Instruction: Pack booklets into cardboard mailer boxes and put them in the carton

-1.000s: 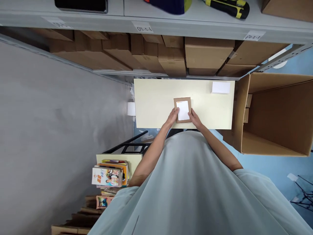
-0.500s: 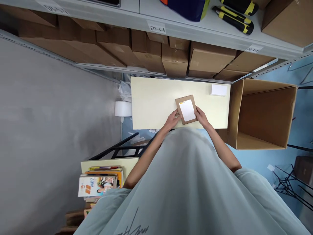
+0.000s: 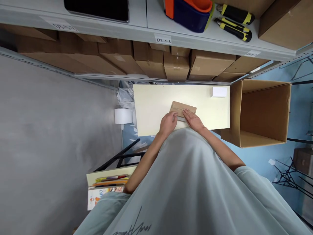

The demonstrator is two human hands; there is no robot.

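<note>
A small flat cardboard box (image 3: 179,106) is on the cream table (image 3: 151,111), near its front edge and slightly turned. A plain brown face with a line across it shows on top; no white label is visible. My left hand (image 3: 168,124) is closed at the box's left front corner, its fingers curled and partly hiding that corner. Over the right part of the box lies my right hand (image 3: 194,120), fingers stretched out flat against the brown face. Below that face, a paler strip shows between my hands.
A stack of white labels or paper (image 3: 219,92) sits at the table's back right. To the right stands a large open carton (image 3: 264,111). Above the table's far side run shelves (image 3: 137,31) with cardboard boxes, utility knives (image 3: 234,29) and a tape dispenser (image 3: 189,14). Magazines (image 3: 105,192) lie at lower left.
The box's white-labelled face was up before; now a plain brown face shows. My right hand has moved from the box's right edge onto its top. My left hand's fingers have curled in.
</note>
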